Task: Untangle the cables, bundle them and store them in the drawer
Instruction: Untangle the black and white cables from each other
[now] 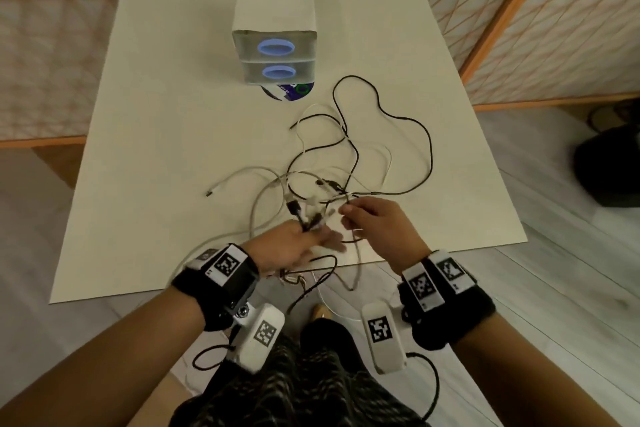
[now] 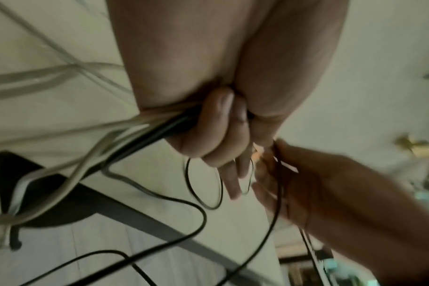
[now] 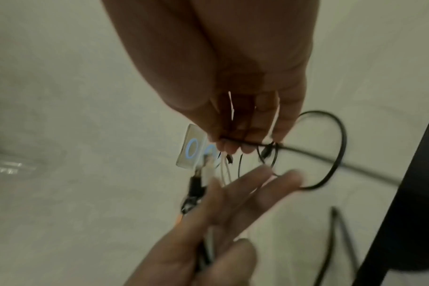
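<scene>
Black and white cables [image 1: 346, 163] sprawl tangled on the table [image 1: 156, 149] before the drawer [image 1: 275, 48]. Left hand [image 1: 294, 246] curls round several strands, outer fingers straight; right hand [image 1: 374, 218] seemingly pinches one black strand. Pulling hard could tighten the knot.

I am looking down at a cream bench [image 1: 166, 149] filling mid-frame, pale grey plank flooring [image 1: 554, 288] showing lower right, and an orange-framed lattice railing [image 1: 519, 28] running across the top.
</scene>
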{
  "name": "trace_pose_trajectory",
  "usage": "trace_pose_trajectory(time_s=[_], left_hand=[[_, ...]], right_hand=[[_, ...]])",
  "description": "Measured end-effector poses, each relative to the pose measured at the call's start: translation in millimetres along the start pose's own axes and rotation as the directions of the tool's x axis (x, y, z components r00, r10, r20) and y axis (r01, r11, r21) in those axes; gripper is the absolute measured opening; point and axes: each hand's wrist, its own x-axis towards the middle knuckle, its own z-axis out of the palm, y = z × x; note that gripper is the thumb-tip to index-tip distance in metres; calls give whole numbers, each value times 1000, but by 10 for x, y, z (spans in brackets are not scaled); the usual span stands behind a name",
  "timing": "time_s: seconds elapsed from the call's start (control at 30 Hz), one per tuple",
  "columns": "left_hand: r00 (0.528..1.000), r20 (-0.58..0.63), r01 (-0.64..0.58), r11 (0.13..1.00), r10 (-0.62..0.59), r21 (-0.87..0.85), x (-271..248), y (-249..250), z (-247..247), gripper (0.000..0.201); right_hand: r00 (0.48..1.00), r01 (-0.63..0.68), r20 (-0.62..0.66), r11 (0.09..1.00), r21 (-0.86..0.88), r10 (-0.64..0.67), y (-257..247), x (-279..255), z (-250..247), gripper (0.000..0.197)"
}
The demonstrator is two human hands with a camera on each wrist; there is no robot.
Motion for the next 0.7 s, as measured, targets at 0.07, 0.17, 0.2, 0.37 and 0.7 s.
trace_pose_trajectory(time_s=[0.07,0.17,0.2,0.37,0.7], left_hand=[[997,-71,-17,970,0,-242,25,-30,-113,42],[995,-97,-77,823,26,-563,78,-13,-233,43],[993,-105,-102,776,46,-623,87,43,-251,41],[979,-177,-190,785,104,-590,74,232,-328,37],[997,-32,58,966,-68,-253,-206,-111,-80,36]], right_hand=[[999,23,-27,999,-31,-24,29,-82,-75,15],[978,88,201,989,-119,-63,25,-265,-106,13],[955,103,293,982,-159,-52,51,-319,-96,12],[841,200,492,715,-670,226,380,-371,-118,21],[980,-110,-198,831,-545,0,439,400,-176,42]])
